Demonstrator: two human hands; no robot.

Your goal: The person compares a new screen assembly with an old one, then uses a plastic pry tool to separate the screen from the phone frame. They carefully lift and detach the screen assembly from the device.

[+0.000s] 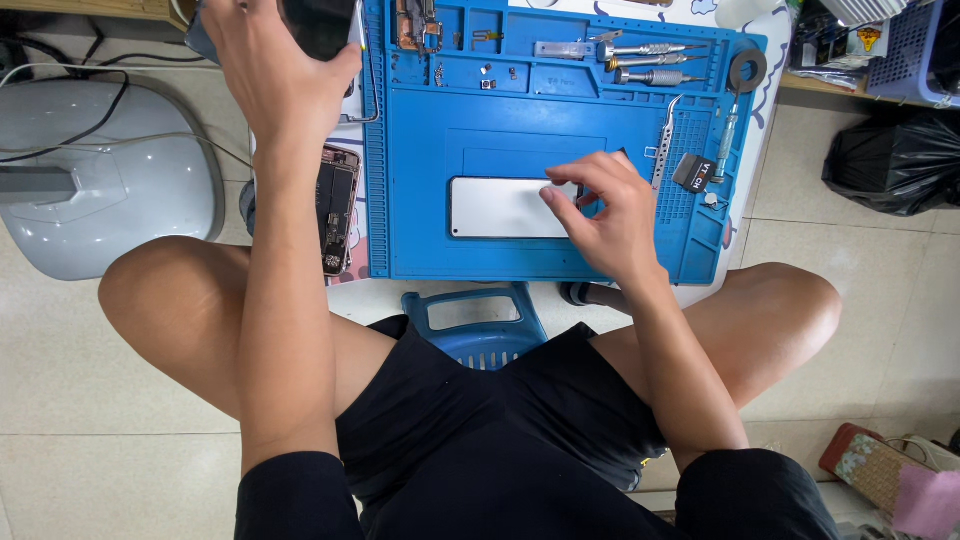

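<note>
Phone repair at a blue silicone work mat (420,150), seen from above.

The right hand (605,215) pinches the right end of a white phone panel (500,207) lying flat on the mat; the left hand (275,70) is clenched around a dark handheld device (318,22) at the counter's far left. An opened phone (338,208) rests just beside the mat's left edge. Tiny screws (487,84) sit loose in the tray, so a sleeve could likely scatter them.

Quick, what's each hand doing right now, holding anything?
Left hand: closed around a dark device at the top edge of view.
Right hand: fingers curled, fingertips pinching at the end of the white phone panel on the blue mat.
</note>
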